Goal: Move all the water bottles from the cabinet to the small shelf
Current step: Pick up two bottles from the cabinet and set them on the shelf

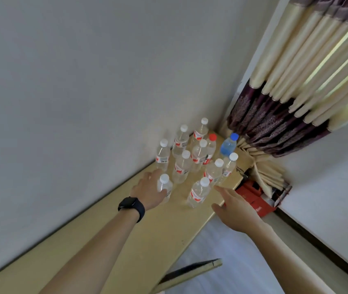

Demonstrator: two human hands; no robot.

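Observation:
Several clear water bottles stand in a cluster on the tan cabinet top (126, 240), near the corner of the wall. Most have white caps, one has a red cap (212, 137) and one a blue cap (234, 136). My left hand (148, 188), with a black watch on the wrist, holds the nearest left bottle (165, 185), thumb across its front and fingers behind it. My right hand (233, 205) hovers with straight fingers just right of the front white-capped bottle (198, 193), not touching it. The small shelf is not in view.
A grey wall runs along the back of the cabinet. A cream and purple curtain (285, 115) hangs at the right, bunched beside the bottles. Red boxes (253, 198) lie on the floor below the cabinet's end. A dark-edged board (190, 274) leans at the bottom.

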